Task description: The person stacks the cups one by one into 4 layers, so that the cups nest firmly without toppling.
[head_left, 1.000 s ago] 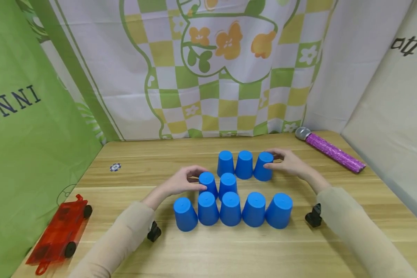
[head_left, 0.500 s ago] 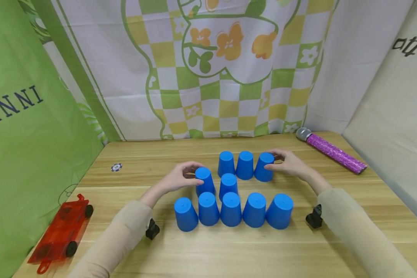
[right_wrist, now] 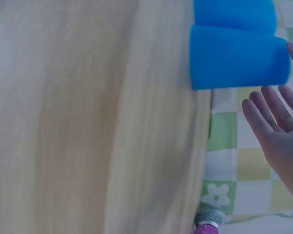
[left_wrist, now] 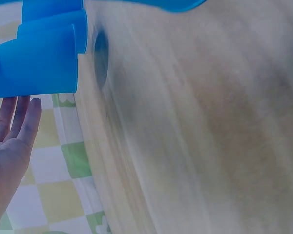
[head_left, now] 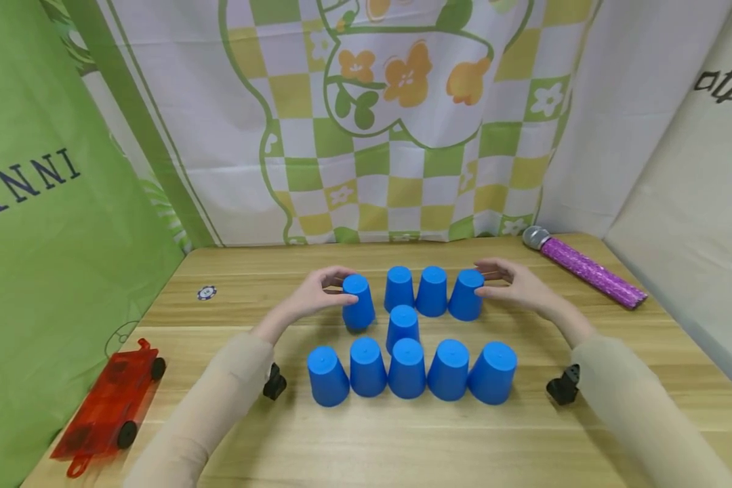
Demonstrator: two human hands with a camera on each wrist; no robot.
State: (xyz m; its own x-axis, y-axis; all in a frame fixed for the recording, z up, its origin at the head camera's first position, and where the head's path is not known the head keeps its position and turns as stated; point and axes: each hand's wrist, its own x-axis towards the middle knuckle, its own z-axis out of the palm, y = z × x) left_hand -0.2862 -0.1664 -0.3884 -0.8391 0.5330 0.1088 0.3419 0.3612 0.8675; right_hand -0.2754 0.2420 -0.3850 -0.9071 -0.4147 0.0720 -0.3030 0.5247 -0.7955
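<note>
My left hand (head_left: 320,295) holds an upside-down blue cup (head_left: 358,305) between thumb and fingers; the left wrist view shows this cup (left_wrist: 34,63) with its rim off the table and a shadow below. My right hand (head_left: 515,285) is at the rightmost cup (head_left: 466,296) of the back row. Its thumb is at that cup's edge, and in the right wrist view the fairly straight fingers (right_wrist: 268,109) are apart from the cup (right_wrist: 239,58). Two more back-row cups, a middle cup (head_left: 402,329) and a front row of several cups (head_left: 407,369) stand upside down.
A purple glittery microphone (head_left: 585,268) lies at the back right of the wooden table (head_left: 366,440). At the left are a red toy car (head_left: 106,403) and a poker chip (head_left: 207,292). A patterned curtain (head_left: 402,169) hangs behind the table.
My left hand has carried its cup from beside the middle cup up and back, to the left of the back row. My right hand has eased slightly right from the rightmost cup.
</note>
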